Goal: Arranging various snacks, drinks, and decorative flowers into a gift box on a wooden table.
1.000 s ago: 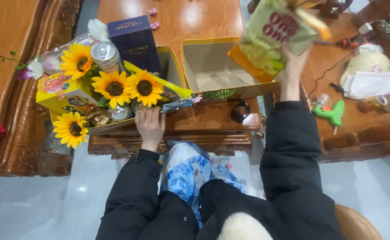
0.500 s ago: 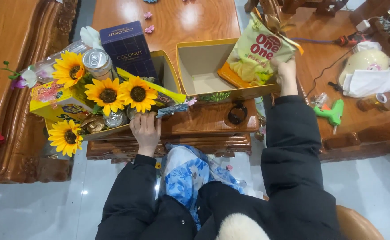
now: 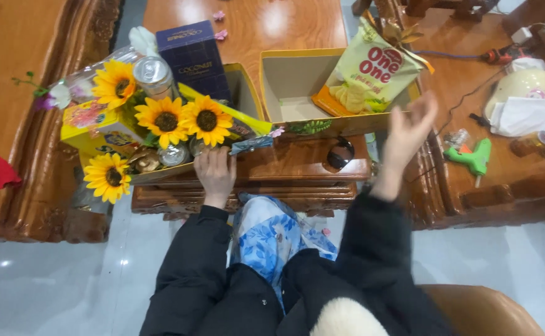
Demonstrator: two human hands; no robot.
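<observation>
Head view: your left hand [image 3: 215, 175] is pressing closed fingers on the flower-filled gift box [image 3: 98, 127], steadying it; your right hand [image 3: 407, 134] is hovering open, empty, beside the snack bag [image 3: 372, 68] standing in the open cardboard box [image 3: 291, 81]. Packing step looks underway; next you're likely needing to seat that bag flat.

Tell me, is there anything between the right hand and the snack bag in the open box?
Nothing visible is. The right hand is open in the air just in front of the box's front wall, and the snack bag leans inside, its upper part clear above that wall.
</observation>
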